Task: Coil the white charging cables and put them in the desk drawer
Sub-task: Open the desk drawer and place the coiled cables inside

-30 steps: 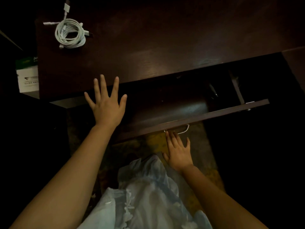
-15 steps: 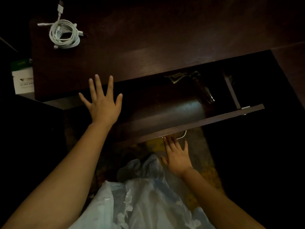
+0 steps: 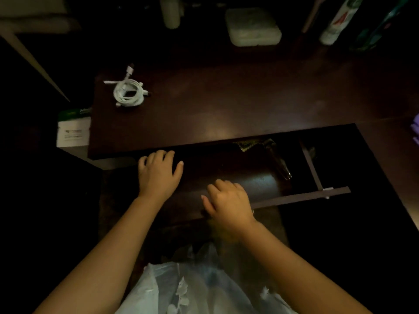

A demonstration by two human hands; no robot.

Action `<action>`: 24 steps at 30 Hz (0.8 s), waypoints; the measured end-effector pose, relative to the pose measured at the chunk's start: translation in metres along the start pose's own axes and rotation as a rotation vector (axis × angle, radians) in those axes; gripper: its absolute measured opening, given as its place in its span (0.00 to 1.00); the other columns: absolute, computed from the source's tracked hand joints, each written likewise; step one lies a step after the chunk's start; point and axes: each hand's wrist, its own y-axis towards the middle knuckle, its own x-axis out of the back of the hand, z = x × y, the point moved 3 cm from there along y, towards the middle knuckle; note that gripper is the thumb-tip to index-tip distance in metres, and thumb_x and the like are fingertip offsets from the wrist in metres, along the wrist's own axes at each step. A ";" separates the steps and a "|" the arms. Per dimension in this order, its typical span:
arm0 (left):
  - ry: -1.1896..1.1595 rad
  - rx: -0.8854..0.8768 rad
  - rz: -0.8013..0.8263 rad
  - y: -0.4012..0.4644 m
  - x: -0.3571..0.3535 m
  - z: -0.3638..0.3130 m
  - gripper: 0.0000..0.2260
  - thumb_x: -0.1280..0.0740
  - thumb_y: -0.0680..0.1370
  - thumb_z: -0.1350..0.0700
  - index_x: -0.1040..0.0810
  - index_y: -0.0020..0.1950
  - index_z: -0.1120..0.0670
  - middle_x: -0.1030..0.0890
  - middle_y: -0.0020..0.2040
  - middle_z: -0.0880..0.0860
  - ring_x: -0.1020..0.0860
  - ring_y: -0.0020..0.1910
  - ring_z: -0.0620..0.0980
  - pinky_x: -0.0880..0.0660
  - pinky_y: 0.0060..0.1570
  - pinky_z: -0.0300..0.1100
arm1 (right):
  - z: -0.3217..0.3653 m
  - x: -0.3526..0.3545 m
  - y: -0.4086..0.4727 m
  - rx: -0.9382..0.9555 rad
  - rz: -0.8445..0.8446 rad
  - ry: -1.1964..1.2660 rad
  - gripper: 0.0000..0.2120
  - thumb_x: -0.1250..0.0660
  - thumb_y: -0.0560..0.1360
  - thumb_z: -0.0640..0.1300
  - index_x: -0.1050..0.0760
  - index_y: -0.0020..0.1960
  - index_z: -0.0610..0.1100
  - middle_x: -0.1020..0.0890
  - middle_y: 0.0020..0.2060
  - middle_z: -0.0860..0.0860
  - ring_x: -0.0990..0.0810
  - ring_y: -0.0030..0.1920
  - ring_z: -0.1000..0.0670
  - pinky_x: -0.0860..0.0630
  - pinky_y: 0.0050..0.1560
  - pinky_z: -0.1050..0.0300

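The white charging cables [image 3: 129,92] lie in one coiled bundle on the dark desk's [image 3: 226,103] far left corner, with loose plug ends sticking out. The desk drawer [image 3: 306,197] is pulled out below the desk's front edge. My left hand [image 3: 158,173] hovers over the drawer's left part, fingers loosely bent and holding nothing. My right hand [image 3: 226,200] is over the drawer's front panel, fingers curled downward, with nothing visible in it. Both hands are well apart from the cables.
In the drawer lie a gold-coloured item [image 3: 254,143] and a dark bottle-like object [image 3: 281,164], beside a divider [image 3: 310,166]. A pale box [image 3: 252,27] and bottles [image 3: 337,21] stand at the back. A white carton [image 3: 73,132] sits left of the desk. Pale cloth [image 3: 192,286] covers my lap.
My right hand has left the handle under the drawer front and come up over the front panel. My left hand's spread fingers have bent. The view has tilted up, showing the desk's back.
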 end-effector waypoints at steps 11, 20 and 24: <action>0.084 0.075 -0.159 0.007 0.068 0.047 0.20 0.43 0.75 0.46 0.24 0.59 0.56 0.20 0.51 0.54 0.22 0.50 0.54 0.28 0.52 0.49 | 0.036 0.036 0.123 0.170 -0.001 -0.053 0.17 0.39 0.74 0.54 0.26 0.59 0.45 0.21 0.52 0.46 0.22 0.51 0.43 0.27 0.49 0.49; 0.048 0.161 -0.128 0.069 0.065 0.105 0.20 0.44 0.75 0.46 0.23 0.58 0.56 0.19 0.50 0.54 0.21 0.49 0.54 0.28 0.52 0.51 | 0.061 0.020 0.229 0.155 0.069 -0.018 0.21 0.44 0.77 0.54 0.33 0.66 0.46 0.27 0.62 0.46 0.28 0.61 0.45 0.32 0.57 0.49; 0.018 0.173 -0.140 0.129 0.069 0.135 0.17 0.38 0.76 0.49 0.23 0.58 0.58 0.19 0.52 0.56 0.21 0.51 0.56 0.29 0.54 0.53 | 0.066 0.016 0.294 0.081 0.061 0.001 0.22 0.43 0.78 0.53 0.35 0.68 0.45 0.27 0.63 0.46 0.29 0.61 0.44 0.32 0.57 0.49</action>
